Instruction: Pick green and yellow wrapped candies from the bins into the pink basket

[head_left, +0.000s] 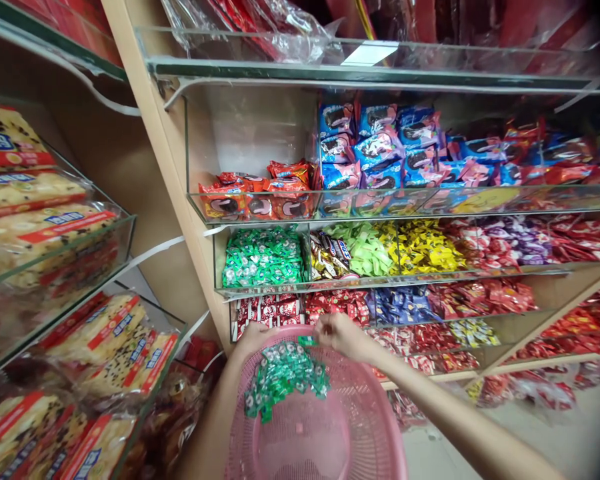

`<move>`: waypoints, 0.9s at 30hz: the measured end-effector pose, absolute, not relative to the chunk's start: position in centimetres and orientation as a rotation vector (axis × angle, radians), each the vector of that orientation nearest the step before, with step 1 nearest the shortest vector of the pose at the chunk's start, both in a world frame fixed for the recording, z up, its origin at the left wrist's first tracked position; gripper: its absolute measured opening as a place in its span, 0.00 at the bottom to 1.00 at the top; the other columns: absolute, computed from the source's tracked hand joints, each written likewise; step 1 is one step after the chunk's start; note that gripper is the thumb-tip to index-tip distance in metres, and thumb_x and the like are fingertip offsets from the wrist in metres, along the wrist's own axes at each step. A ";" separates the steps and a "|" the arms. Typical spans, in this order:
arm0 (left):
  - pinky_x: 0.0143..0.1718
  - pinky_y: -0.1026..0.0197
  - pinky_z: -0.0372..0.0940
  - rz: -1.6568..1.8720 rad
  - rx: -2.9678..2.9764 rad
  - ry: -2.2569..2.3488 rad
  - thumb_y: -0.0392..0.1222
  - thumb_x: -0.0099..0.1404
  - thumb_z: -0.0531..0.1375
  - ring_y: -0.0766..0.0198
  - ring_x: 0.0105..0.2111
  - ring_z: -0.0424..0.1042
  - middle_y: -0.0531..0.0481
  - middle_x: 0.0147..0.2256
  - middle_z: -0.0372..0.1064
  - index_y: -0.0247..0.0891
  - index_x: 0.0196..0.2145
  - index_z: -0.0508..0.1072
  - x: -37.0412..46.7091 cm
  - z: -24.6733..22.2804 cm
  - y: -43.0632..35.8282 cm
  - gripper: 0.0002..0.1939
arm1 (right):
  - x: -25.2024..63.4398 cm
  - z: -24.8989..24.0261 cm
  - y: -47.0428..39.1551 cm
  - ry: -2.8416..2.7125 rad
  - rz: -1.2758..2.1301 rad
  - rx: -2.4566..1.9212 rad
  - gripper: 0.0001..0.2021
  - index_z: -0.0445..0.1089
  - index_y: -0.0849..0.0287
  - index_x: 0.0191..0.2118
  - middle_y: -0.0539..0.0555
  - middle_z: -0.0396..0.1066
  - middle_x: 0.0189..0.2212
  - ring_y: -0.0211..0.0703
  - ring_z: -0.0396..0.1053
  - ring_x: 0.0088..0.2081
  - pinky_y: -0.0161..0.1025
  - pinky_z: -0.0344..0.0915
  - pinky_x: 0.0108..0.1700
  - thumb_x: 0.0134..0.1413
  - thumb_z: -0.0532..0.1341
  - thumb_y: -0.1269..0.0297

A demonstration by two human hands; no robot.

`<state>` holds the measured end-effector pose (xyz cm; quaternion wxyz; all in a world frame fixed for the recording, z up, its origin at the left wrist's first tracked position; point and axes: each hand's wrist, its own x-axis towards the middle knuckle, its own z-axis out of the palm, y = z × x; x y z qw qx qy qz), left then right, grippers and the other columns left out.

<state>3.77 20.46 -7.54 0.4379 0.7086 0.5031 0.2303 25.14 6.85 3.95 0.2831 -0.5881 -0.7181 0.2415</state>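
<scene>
A pink plastic basket point(380, 427) is tilted in front of the shelves, with green wrapped candies point(285, 373) heaped toward its far side. At the basket's far left rim, my left hand point(254, 335) is closed round the edge. My right hand point(341, 335) is pinched at the far right of the rim, with a green candy wrapper point(307, 341) at its fingertips. Just beyond the basket, a glass shelf compartment holds a pile of green candies point(263, 257).
Packaged crackers point(115, 333) fill shelves at the left, beside a wooden upright point(165, 160). Glass-fronted compartments hold yellow candies point(425, 248), blue packs point(380, 147) and red packs point(260, 197). A glass shelf edge point(290, 69) runs above; tiled floor point(440, 447) shows lower right.
</scene>
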 end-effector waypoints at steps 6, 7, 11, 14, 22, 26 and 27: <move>0.23 0.63 0.37 0.551 1.750 1.269 0.70 0.41 0.59 0.72 0.19 0.44 0.58 0.15 0.42 0.39 0.13 0.54 3.7 -7.6 20.5 0.30 | 23.7 -1.6 4.6 -2.195 0.159 -2.066 0.08 0.72 0.63 0.35 0.60 0.74 0.36 0.47 0.70 0.40 0.38 0.63 0.39 0.51 0.56 0.75; 0.23 0.63 0.37 0.547 1.749 1.269 0.70 0.40 0.59 0.72 0.19 0.44 0.58 0.15 0.43 0.39 0.13 0.54 3.7 -7.5 20.5 0.30 | 23.1 -1.8 4.6 -2.212 0.060 -2.142 0.10 0.71 0.64 0.38 0.62 0.73 0.38 0.49 0.70 0.41 0.39 0.64 0.39 0.52 0.55 0.76; 0.23 0.63 0.37 0.552 1.741 1.268 0.71 0.38 0.59 0.72 0.20 0.43 0.58 0.15 0.42 0.39 0.12 0.53 3.8 -6.9 20.2 0.32 | 20.5 -1.9 5.1 -2.214 -0.022 -2.325 0.15 0.69 0.66 0.44 0.67 0.71 0.41 0.49 0.72 0.40 0.38 0.66 0.35 0.52 0.52 0.81; 0.23 0.63 0.37 0.554 1.759 1.257 0.72 0.38 0.58 0.72 0.20 0.43 0.58 0.15 0.41 0.39 0.12 0.52 3.8 -6.7 20.2 0.32 | 20.0 -1.6 4.4 -2.211 0.110 -2.291 0.14 0.68 0.65 0.46 0.65 0.72 0.41 0.49 0.72 0.39 0.38 0.66 0.34 0.53 0.54 0.78; 0.23 0.64 0.39 0.553 1.768 1.258 0.71 0.41 0.58 0.71 0.20 0.45 0.57 0.16 0.44 0.38 0.13 0.56 3.7 -7.5 20.6 0.31 | 27.0 -4.1 -3.1 -1.421 0.061 -1.891 0.18 0.65 0.57 0.51 0.60 0.66 0.48 0.53 0.64 0.50 0.51 0.61 0.52 0.56 0.54 0.59; 0.23 0.64 0.39 0.560 1.804 1.266 0.70 0.40 0.58 0.71 0.20 0.44 0.58 0.15 0.42 0.38 0.11 0.55 3.8 -6.8 20.4 0.31 | 27.7 -6.4 -6.3 -0.802 0.646 -1.778 0.24 0.65 0.57 0.49 0.60 0.66 0.50 0.55 0.65 0.50 0.49 0.63 0.50 0.46 0.60 0.54; 0.23 0.64 0.39 0.552 1.812 1.266 0.70 0.40 0.58 0.71 0.20 0.44 0.58 0.15 0.43 0.38 0.11 0.56 3.8 -6.7 20.4 0.31 | 27.4 -6.4 -6.9 -0.681 0.853 -1.688 0.24 0.65 0.57 0.50 0.59 0.67 0.49 0.53 0.67 0.48 0.46 0.65 0.49 0.46 0.60 0.54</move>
